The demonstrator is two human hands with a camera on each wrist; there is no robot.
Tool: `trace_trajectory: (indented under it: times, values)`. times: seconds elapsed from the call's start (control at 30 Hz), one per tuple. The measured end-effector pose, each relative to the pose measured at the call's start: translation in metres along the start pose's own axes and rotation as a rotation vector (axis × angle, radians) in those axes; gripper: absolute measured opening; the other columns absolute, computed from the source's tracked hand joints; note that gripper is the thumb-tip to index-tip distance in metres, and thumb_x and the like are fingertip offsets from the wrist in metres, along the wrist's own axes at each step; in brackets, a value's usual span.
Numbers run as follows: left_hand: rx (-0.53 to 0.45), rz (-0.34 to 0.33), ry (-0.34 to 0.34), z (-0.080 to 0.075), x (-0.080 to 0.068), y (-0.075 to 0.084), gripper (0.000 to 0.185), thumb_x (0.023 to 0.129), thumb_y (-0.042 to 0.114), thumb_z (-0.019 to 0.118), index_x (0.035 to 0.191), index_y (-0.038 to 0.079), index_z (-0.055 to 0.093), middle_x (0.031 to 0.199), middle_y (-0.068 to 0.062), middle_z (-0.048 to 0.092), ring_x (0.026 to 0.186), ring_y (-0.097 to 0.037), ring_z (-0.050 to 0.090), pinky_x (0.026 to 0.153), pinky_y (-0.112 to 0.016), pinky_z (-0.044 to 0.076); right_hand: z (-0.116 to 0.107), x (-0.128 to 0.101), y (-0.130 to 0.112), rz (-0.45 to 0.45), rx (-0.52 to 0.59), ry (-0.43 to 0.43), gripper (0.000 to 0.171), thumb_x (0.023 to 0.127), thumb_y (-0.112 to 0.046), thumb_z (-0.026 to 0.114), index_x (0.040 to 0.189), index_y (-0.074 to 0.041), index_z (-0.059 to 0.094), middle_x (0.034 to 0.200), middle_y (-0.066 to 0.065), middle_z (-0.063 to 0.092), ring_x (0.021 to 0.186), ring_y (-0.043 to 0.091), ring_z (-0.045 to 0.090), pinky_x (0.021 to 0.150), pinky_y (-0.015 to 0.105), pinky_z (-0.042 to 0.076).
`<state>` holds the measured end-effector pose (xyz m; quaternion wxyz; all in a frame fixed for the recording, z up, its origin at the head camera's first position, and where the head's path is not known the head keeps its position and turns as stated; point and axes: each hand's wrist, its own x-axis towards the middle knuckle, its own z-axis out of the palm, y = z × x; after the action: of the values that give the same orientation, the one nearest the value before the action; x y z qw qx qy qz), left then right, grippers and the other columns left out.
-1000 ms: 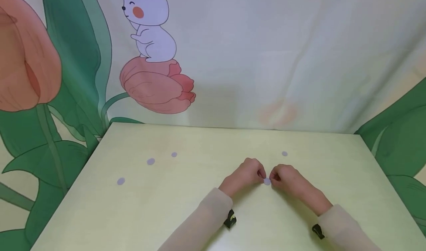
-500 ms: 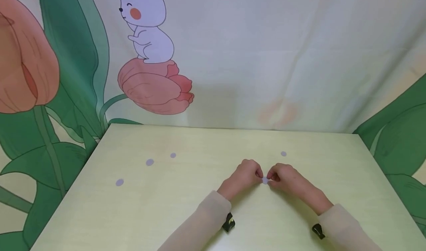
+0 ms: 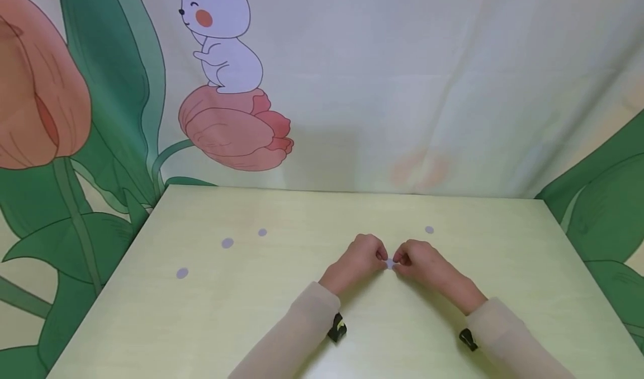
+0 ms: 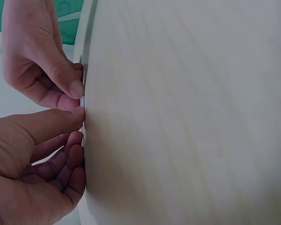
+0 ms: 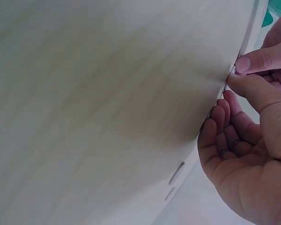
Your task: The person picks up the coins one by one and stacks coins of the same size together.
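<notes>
A small pale lilac round disc (image 3: 389, 264) lies flat on the pale yellow table (image 3: 282, 312), right of the middle. My left hand (image 3: 382, 257) and right hand (image 3: 398, 260) meet over it, fingers curled, each pinching an edge with its fingertips. In the left wrist view the left hand (image 4: 79, 123) has its thumb against the disc (image 4: 82, 100) from one side, and the right hand's fingertip (image 4: 75, 88) is on the other. The right wrist view shows the right hand (image 5: 230, 89) at the disc's edge opposite the left fingertip (image 5: 243, 64).
Loose lilac discs lie on the table: three at the left (image 3: 182, 273) (image 3: 227, 243) (image 3: 262, 232) and one (image 3: 429, 230) just beyond my right hand. A printed cloth backdrop (image 3: 352, 88) hangs behind the far edge. Black straps sit on both sleeves.
Both hands have slid a little to the left and away from me, keeping the disc between their fingertips. The other discs have not moved.
</notes>
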<state>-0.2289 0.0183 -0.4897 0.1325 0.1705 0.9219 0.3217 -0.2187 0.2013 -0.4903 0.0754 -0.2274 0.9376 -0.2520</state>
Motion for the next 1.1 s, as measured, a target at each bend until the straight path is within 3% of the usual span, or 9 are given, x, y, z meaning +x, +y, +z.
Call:
trace_trajectory:
  times: [0.2,1.1]
  values:
    - [-0.004,0.0,0.005,-0.005,-0.002,-0.002,0.006,0.087,0.008,0.08,0.092,0.005,0.079,0.084,0.002,0.071,0.078,-0.009,0.059,0.071,-0.021,0.05,0.001,0.006,-0.004,0.037,0.011,-0.02,0.005,0.088,-0.005,0.077,0.09,-0.002,0.073,0.082,0.001,0.065,0.075,0.012,0.058,0.071,0.027,0.052]
    - [-0.021,-0.026,0.006,-0.024,0.001,-0.016,0.006,0.088,0.002,0.077,0.094,0.001,0.076,0.089,-0.004,0.072,0.083,-0.015,0.061,0.077,-0.027,0.054,0.004,0.035,-0.016,0.023,-0.004,-0.048,0.006,0.089,-0.006,0.077,0.092,-0.002,0.074,0.085,0.002,0.069,0.078,0.013,0.062,0.074,0.029,0.054]
